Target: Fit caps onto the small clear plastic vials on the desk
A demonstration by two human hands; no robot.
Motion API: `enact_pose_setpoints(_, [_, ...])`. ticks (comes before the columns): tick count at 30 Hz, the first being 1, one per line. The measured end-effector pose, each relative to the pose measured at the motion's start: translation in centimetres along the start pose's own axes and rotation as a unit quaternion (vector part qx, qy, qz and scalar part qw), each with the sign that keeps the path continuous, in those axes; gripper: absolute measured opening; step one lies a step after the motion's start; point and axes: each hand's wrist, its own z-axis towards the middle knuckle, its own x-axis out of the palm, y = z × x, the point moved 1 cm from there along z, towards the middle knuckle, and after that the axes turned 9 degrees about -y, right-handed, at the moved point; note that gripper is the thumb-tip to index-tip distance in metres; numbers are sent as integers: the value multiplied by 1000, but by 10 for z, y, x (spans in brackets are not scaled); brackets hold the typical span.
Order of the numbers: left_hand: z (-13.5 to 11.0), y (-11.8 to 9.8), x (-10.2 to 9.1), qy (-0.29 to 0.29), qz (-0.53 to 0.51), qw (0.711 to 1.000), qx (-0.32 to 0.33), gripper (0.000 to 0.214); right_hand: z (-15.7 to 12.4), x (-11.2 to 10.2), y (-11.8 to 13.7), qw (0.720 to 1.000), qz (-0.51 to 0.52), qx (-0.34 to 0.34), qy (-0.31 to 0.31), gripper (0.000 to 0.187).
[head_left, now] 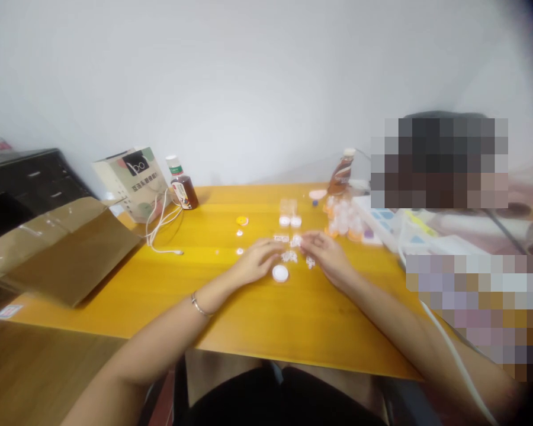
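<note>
Small white pieces (289, 256) lie in a loose group on the yellow wooden table (249, 307), between my two hands. My left hand (260, 259) is on their left, fingers stretched forward and apart from the thumb, with nothing visible in it. The fingertips of my right hand (326, 255) are drawn together beside a white cluster (295, 240); blur hides what they pinch. A few more white bits (310, 262) sit below that hand. Nearer me is a round white lid (280, 273). Beyond the hands stand two small clear containers with white round ends (285, 221).
Left are an open cardboard box (71, 254), a paper bag (137, 183), a dark bottle (183, 186) and a white cable (160, 251). A yellow ring (242, 220) lies mid-table. Right are a brown drink bottle (341, 173), several orange-and-white bottles (344, 218) and another person.
</note>
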Motion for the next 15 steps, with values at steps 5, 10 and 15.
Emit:
enact_pose_setpoints(5, [0,8,3,107,82,991,24,32,1,1,-2,1000,-1,-3,-7,28])
enact_pose_setpoints(10, [1,8,3,133,142,981,8,25,-1,4,-2,1000,-13,6,0,27])
enact_pose_setpoints(15, [2,11,2,99,157,983,-3,19,-1,3,-1,1000,-27,3,0,27])
